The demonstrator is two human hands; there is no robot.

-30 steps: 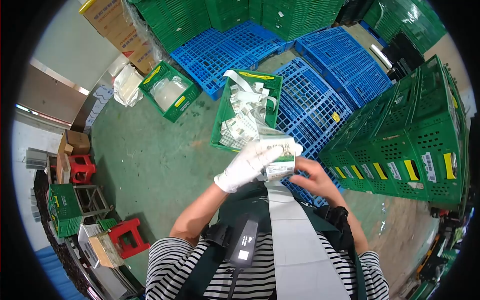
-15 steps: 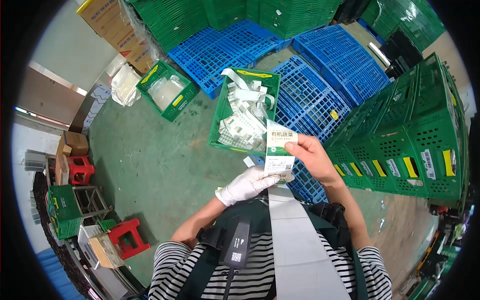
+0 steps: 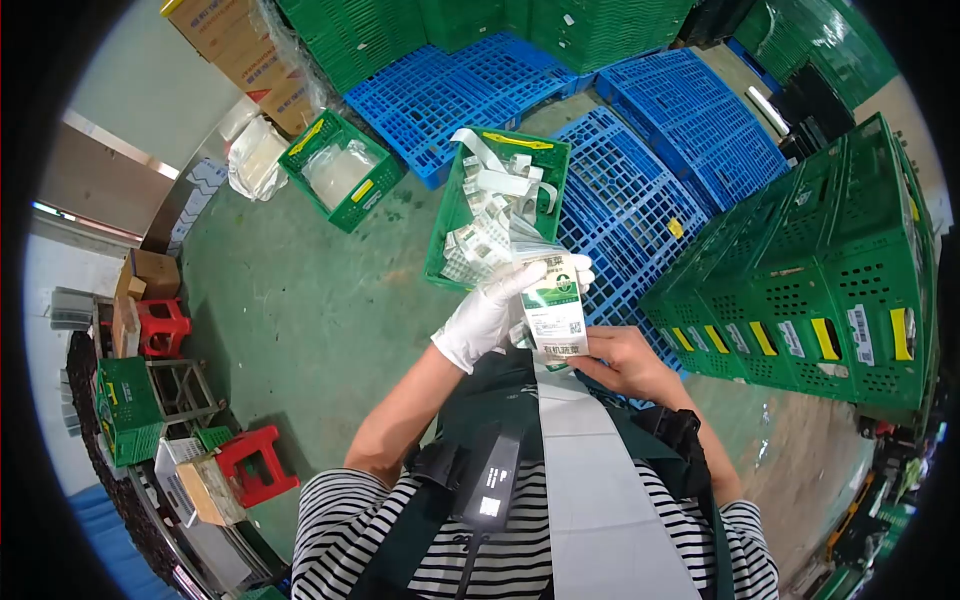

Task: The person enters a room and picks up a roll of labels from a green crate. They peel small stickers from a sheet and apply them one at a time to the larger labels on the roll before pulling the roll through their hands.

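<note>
My left hand, in a white glove, grips the upper part of a strip of printed labels, with its thumb lying across the front. My bare right hand pinches the lower right edge of the same strip between thumb and fingers. Green and white labels with Chinese print and a square code face up. A long pale strip runs from below the hands down over the striped shirt. Just beyond, a green crate holds a loose heap of label strips. The strip's far end overlaps this heap.
Blue pallets lie beyond and to the right. Stacked green crates stand at the right. A smaller crate with clear plastic bags, cardboard boxes and a red stool are at the left.
My left hand has moved from the strip's lower end up to its upper part. My right hand has shifted down to the lower edge. The printed strip sits lower and curves at the top.
</note>
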